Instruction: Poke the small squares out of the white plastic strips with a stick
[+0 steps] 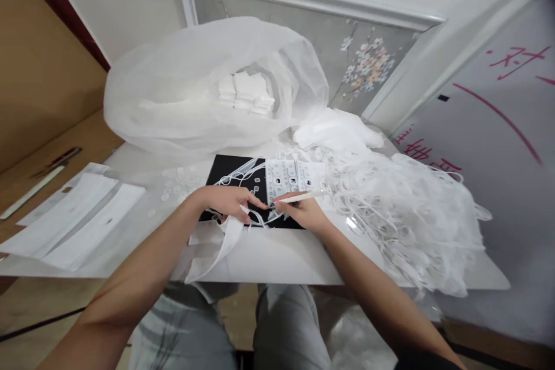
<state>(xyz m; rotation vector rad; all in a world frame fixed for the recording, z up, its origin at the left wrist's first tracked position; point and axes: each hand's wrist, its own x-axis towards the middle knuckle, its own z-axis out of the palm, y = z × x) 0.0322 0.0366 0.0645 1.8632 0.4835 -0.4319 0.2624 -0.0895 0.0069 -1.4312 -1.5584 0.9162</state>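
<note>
My left hand (pixel 229 202) rests over the black mat (pixel 212 170), its index finger stretched toward the middle of the mat. A white fabric strip (pixel 232 237) is pinched under its thumb and hangs over the table's front. My right hand (pixel 303 212) grips a slim white-handled tool (pixel 310 195) like a pen, its thin dark tip down by my left fingertip. Whether it is a blade or tweezers is too small to tell. Thin white cords (pixel 260 218) loop around both hands. Beyond them lies a white sheet (pixel 281 176) printed with rows of small marks.
Small clear discs (pixel 176 182) are scattered left of the mat, near flat white pieces (pixel 87 208). A big tangled heap of white corded pieces (pixel 411 208) covers the right side. Behind stands an open translucent bag (pixel 165 81) with stacked white pieces (pixel 245 92) inside.
</note>
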